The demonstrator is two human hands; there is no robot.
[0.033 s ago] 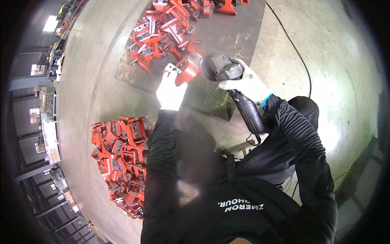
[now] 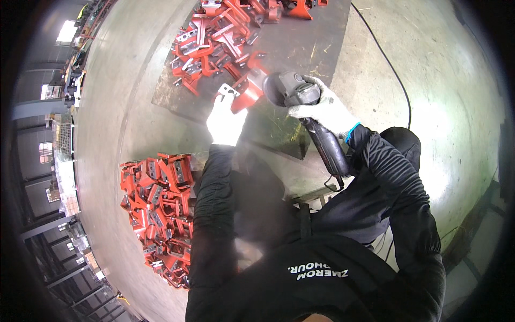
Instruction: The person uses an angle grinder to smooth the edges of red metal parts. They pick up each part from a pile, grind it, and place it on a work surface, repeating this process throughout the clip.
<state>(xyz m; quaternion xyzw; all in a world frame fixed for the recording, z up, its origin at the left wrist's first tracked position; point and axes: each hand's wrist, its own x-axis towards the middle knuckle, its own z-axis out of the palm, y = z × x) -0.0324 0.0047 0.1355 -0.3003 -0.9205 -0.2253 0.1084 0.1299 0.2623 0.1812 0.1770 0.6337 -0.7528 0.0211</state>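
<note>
My left hand (image 2: pixel 226 121), in a white glove, is closed on a red metal bracket (image 2: pixel 248 95). A bare metal plate with dark holes shows at the bracket's end by my fingers. My right hand (image 2: pixel 328 110), also in a white glove, grips a black angle grinder (image 2: pixel 325 145) round its head, with the body slanting down toward my right thigh. The grinder's disc (image 2: pixel 274 89) is at the bracket's right end; whether it touches cannot be made out. My left thumb and fingertips are partly hidden by glare and the bracket.
A heap of red brackets (image 2: pixel 214 40) lies on a dark sheet (image 2: pixel 314 48) ahead. Another pile of red brackets (image 2: pixel 161 209) is at my left. A black cable (image 2: pixel 394 75) runs across the concrete floor (image 2: pixel 450 102) on the right. Shelving stands far left.
</note>
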